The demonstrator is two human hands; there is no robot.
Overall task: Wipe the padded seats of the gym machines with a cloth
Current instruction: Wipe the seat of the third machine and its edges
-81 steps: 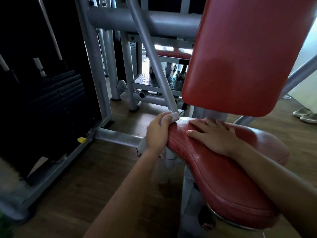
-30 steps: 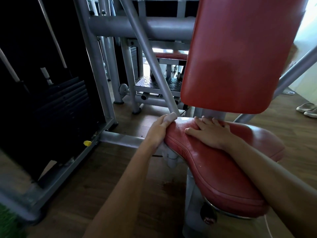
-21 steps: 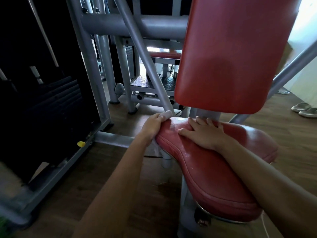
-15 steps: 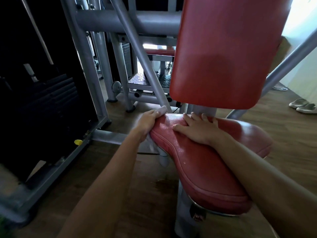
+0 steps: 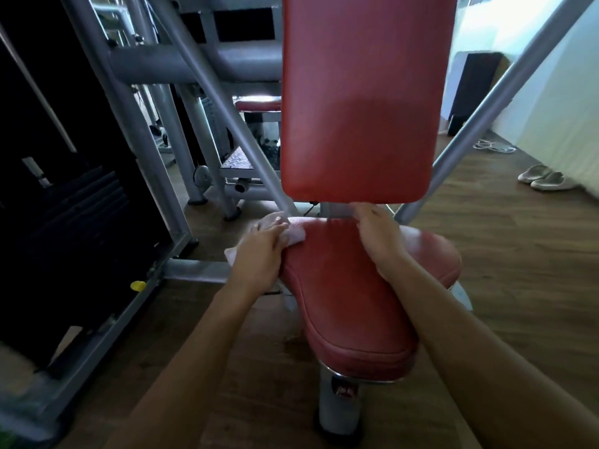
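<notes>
Cloth (image 5: 293,235), pale and bunched, is found at the rear left edge of the red padded seat (image 5: 343,306); its long axis is laid diagonally, from the outer side of the pad up toward the backrest (image 5: 359,98). It is gripped by the left hand (image 5: 259,259), whose fingers are curled over it and pressed against the pad, forearm extended from below. The right hand (image 5: 381,246) is laid palm down on the rear of the seat, fingers extended toward the gap under the backrest, nothing held; its outline is blurred. The seat is oriented lengthwise away from the viewer, broader at the rear. A dark weight stack (image 5: 81,205) is noted to the left, pale shoes (image 5: 544,181) on the wooden floor (image 5: 518,270) to the right.
</notes>
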